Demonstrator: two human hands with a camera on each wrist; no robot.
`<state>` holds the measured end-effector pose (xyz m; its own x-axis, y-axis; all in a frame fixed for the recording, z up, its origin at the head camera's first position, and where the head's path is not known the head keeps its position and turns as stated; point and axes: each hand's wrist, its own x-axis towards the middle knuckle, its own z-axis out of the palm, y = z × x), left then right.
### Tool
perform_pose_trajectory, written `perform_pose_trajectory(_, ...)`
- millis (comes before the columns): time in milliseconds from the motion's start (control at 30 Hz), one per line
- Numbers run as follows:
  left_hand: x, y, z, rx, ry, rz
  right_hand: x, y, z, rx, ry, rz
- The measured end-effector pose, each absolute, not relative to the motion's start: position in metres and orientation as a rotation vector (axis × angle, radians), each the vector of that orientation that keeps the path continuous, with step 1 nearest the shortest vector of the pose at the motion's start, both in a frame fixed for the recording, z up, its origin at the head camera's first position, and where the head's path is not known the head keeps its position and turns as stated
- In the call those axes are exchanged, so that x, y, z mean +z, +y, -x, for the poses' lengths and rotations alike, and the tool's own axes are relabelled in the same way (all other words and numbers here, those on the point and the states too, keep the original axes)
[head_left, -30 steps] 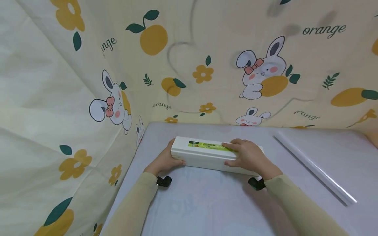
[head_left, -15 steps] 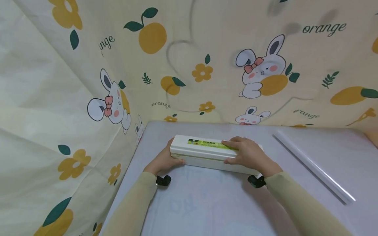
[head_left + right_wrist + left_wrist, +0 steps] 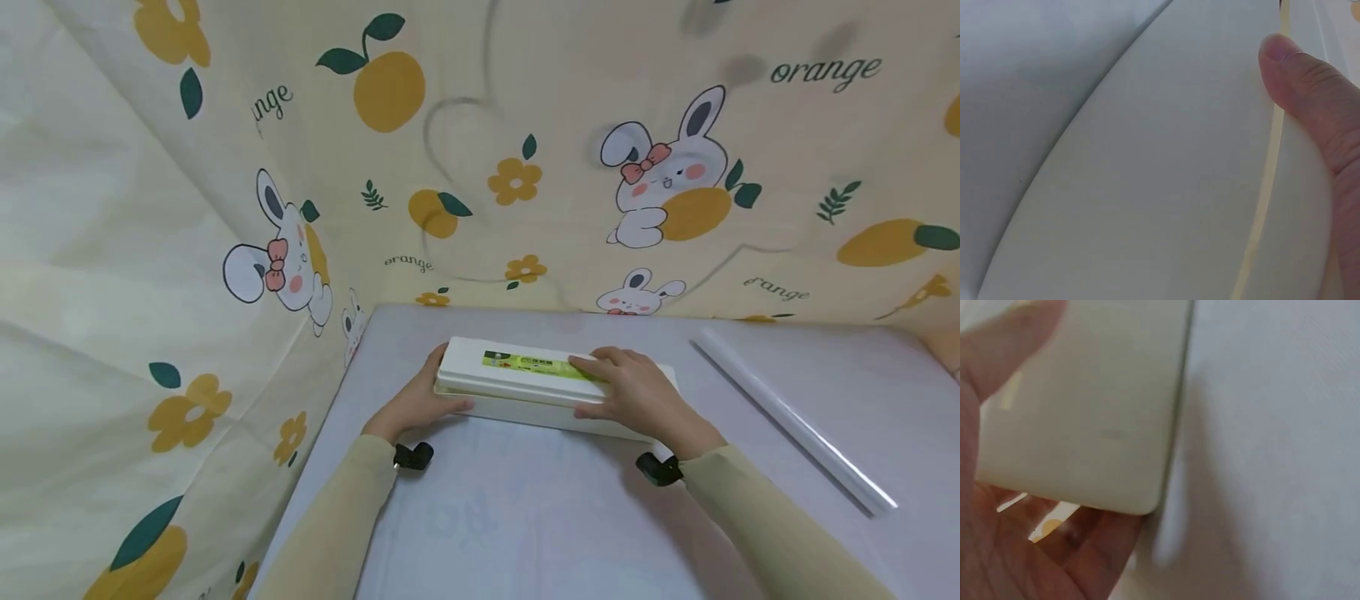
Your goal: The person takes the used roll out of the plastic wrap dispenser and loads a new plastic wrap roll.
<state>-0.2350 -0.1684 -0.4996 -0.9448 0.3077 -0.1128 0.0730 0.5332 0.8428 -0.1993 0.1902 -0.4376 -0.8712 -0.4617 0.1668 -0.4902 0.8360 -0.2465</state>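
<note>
A long white lidded box [image 3: 525,411] lies crosswise on the table, a green label [image 3: 525,362] on its lid [image 3: 465,360]. At its left end my left hand [image 3: 417,404] grips it, thumb on the front and fingers round the end. In the left wrist view those fingers [image 3: 1097,550] curl behind the box's corner. My right hand [image 3: 637,398] holds the right part, with fingers over the lid and label and the thumb on the front. A cream strip [image 3: 1266,181] runs along the seam between lid and base, and the right thumb [image 3: 1304,78] crosses it.
A long clear roll [image 3: 795,423], like rolled plastic film, lies slanted at the right of the white table [image 3: 525,517]. Behind and to the left hang cream sheets [image 3: 480,50] printed with oranges and rabbits, bordering the table.
Along the front, the seam between lid and base has widened, most at the left end, and the lid's left end sits slightly higher. Both hands keep their hold on the box.
</note>
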Motion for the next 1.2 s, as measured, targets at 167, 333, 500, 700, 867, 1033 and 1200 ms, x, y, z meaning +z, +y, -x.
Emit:
perform_pose_trajectory(167,-0.499,-0.163,0.234,1.406,2.509,-0.285,-0.442,0.193,0.198,0.450,-2.919,-0.755)
perform_pose_trajectory(333,-0.499,-0.161,0.234,1.421,2.513,-0.283,-0.442,0.194,0.196,0.468,-2.932,-0.739)
perform_pose_trajectory(500,-0.498,-0.160,0.234,1.434,2.500,-0.277,-0.441,0.194,0.195,0.462,-2.947,-0.745)
perform_pose_trajectory(700,-0.499,-0.162,0.236,1.395,2.538,-0.251,-0.440,0.194,0.197,0.480,-2.933,-0.789)
perform_pose_trajectory(867,-0.499,-0.165,0.236,1.386,2.532,-0.257,-0.438,0.195,0.198,0.533,-2.923,-0.805)
perform_pose_trajectory(1033,-0.497,-0.167,0.236,1.387,2.526,-0.270,-0.433,0.202,0.197,0.518,-2.945,-0.757)
perform_pose_trajectory(1200,-0.496,-0.167,0.235,1.366,2.524,-0.256,-0.423,0.217,0.195,0.510,-2.963,-0.655)
